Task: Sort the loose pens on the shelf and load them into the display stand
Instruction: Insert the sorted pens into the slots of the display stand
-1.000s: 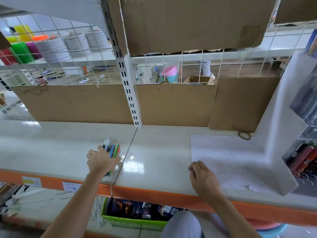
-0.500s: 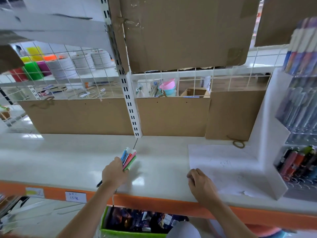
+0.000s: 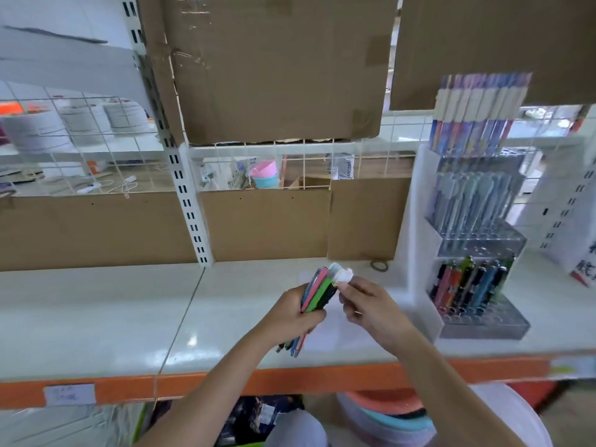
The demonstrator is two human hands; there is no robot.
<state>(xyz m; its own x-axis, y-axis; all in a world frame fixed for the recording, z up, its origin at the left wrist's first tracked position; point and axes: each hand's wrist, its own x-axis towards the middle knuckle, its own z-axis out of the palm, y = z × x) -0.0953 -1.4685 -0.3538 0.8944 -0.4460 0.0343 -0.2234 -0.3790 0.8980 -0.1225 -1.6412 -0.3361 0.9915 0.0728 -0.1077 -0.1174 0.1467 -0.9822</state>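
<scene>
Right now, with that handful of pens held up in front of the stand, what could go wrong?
The left hand grips the whole bundle of pens at mid-length, so pulling one free could loosen the rest and drop them onto the shelf. The right hand pinches only the white tip, a hold that may slip. The display stand bottom row already looks crowded.

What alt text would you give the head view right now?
A person's left hand grips a bundle of coloured pens above a white shelf, while the right hand pinches a white-capped one at the top. A tiered display stand sits to the right.
</scene>
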